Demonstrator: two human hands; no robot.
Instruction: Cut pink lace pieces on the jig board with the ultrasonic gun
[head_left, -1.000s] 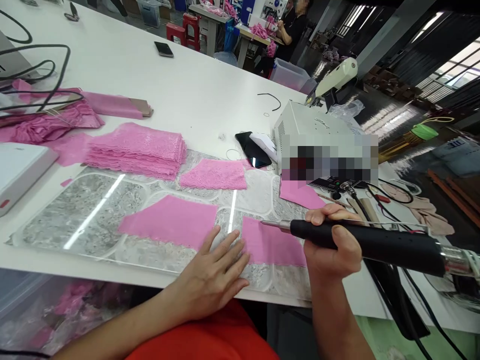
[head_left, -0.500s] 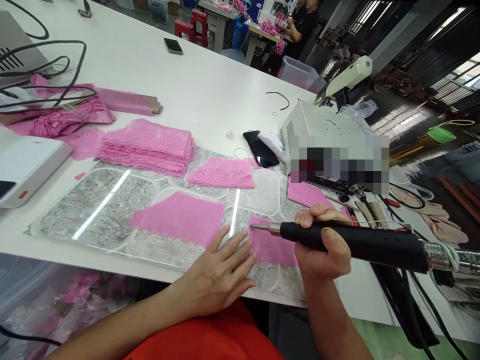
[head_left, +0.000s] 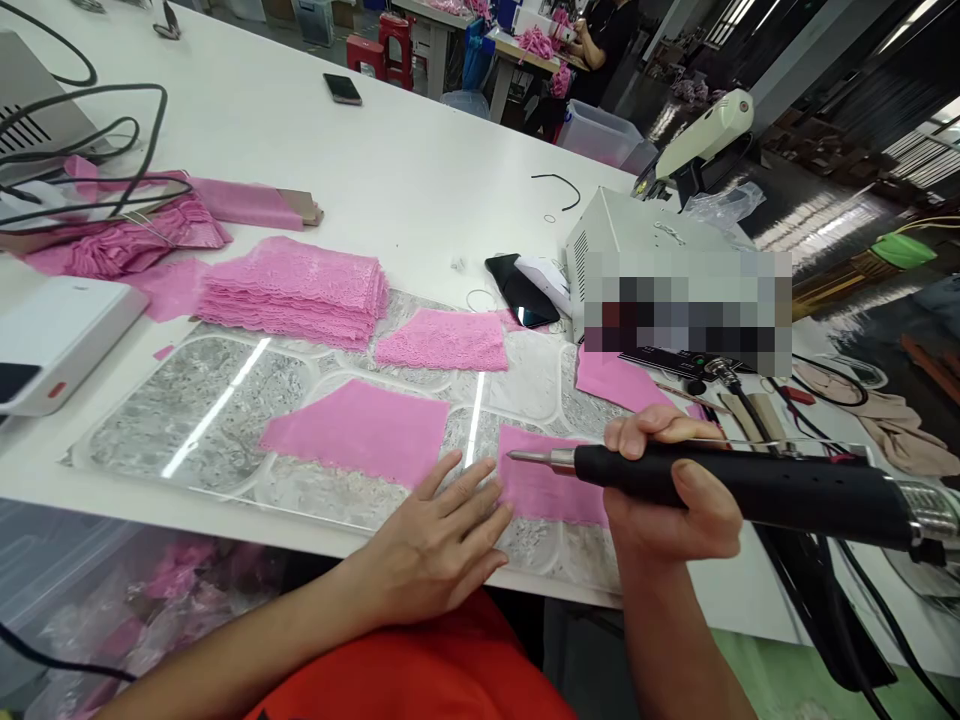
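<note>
My left hand (head_left: 442, 535) lies flat with its fingers stretched out, on the marbled mat (head_left: 300, 500). Its fingertips reach the gap between a pink fabric piece (head_left: 367, 430) on the left and another pink piece (head_left: 551, 495) on the right. Wrapped round a black handheld tool with a pointed metal tip (head_left: 660, 475), my right hand (head_left: 667, 490) holds it nearly level. The tip appears over the right pink piece; whether it touches the cloth I cannot tell. A lace-patterned pink piece (head_left: 442, 340) lies behind, beside a stack of pink lace pieces (head_left: 292, 290).
At the back right stands a grey machine box (head_left: 622, 235), with a black phone-like object (head_left: 517, 290) beside it. Cables (head_left: 825, 600) trail at the right. A white device (head_left: 67, 335) sits at the left. A phone (head_left: 343, 89) lies farther back. A person (head_left: 607, 50) sits in the background.
My right hand and the black tool have shifted to the right, drawing the tip slightly right over the pink piece. The left hand is almost unmoved. The view has tilted slightly.
</note>
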